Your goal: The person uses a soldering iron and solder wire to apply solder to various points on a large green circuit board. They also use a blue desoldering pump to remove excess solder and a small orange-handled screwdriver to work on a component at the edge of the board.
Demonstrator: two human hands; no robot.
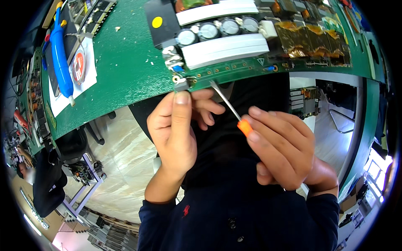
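A green circuit board (226,76) lies at the front edge of the bench, bearing white metal bars and round capacitors (208,30). My left hand (173,134) grips its near left corner, the thumb against a small grey block (181,85) there and the other fingers below the edge, partly curled. In my right hand (284,146) is a screwdriver (228,103), held by its orange handle with the fingers wrapped round. Its metal shaft slants up and left. The flat tip is at the board's near edge, right of my left fingers; whether it touches cannot be made out.
The green bench mat (121,54) carries a blue tool with a pale nozzle (61,58), lying over a white sheet (86,83). Copper-taped parts (312,39) stand at the board's right. Below the bench are a dark chair (73,144) and a tiled floor (121,154). Another person sits far left.
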